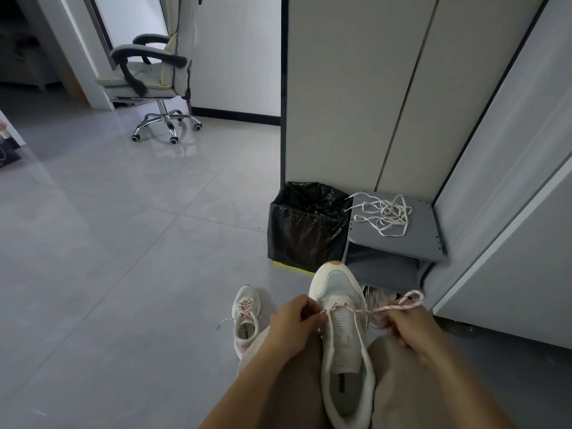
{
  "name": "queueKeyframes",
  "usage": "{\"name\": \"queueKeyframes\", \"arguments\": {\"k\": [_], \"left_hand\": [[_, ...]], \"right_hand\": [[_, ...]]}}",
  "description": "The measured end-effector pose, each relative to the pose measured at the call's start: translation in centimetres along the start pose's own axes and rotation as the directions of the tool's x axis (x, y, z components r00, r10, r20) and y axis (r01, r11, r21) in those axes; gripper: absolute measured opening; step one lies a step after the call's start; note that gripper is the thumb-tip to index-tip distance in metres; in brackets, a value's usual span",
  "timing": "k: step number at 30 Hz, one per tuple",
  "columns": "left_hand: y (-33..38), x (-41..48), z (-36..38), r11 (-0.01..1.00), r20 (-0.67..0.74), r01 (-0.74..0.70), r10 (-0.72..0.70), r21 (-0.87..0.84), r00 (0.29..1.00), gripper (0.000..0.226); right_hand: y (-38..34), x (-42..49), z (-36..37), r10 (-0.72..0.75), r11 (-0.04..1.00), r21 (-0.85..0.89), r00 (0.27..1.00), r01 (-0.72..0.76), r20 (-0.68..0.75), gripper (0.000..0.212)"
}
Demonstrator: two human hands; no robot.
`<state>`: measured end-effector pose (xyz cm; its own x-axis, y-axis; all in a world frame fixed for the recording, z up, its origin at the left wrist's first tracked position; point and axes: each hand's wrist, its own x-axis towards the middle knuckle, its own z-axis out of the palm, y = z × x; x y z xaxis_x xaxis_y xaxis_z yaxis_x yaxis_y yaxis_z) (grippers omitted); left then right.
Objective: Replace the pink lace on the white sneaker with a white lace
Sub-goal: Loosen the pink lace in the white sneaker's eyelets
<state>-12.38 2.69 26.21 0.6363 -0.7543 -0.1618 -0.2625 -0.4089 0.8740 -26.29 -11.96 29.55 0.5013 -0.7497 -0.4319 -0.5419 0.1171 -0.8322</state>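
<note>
White sneaker (343, 342) resting between the knees, toe pointing away, left hand (294, 328) pinching the pink lace (387, 308) at the lowest eyelets, right hand (402, 328) gripping its other length, white lace (383, 216) tangled on grey stool (424, 239) well beyond.

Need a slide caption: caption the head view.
Both hands pull the pink lace from the white sneaker.
</note>
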Motion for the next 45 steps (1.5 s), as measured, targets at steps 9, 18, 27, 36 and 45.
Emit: {"name": "queueKeyframes", "arguments": {"k": [9, 18, 27, 36, 45], "left_hand": [[-0.3, -0.2, -0.4, 0.986, -0.056, -0.064, 0.056, -0.155, 0.997, 0.019], [1.6, 0.5, -1.0, 0.986, 0.041, -0.074, 0.081, -0.152, 0.996, 0.005], [0.2, 0.0, 0.7, 0.984, 0.064, -0.124, 0.117, 0.129, 0.991, 0.068], [0.1, -0.5, 0.3, 0.989, -0.021, -0.131, 0.13, -0.071, 0.991, 0.037], [-0.6, -0.7, -0.2, 0.984, 0.008, -0.156, 0.158, -0.087, 0.987, 0.035]], "right_hand": [[0.5, -1.8, 0.4, -0.129, 0.933, 0.342, 0.991, 0.113, 0.026, 0.013], [0.8, -0.2, 5.4, -0.762, 0.393, -0.57, 0.602, 0.722, 0.237, 0.035], [-0.1, 2.6, 4.6, -0.832, -0.095, -0.683, 0.318, 0.724, 0.454, 0.025], [0.0, 2.5, 2.1, -0.802, 0.164, -0.464, 0.392, 0.87, 0.451, 0.016], [-0.3, 0.8, 4.5, -0.782, 0.125, -0.661, 0.484, 0.74, 0.394, 0.03]]}}
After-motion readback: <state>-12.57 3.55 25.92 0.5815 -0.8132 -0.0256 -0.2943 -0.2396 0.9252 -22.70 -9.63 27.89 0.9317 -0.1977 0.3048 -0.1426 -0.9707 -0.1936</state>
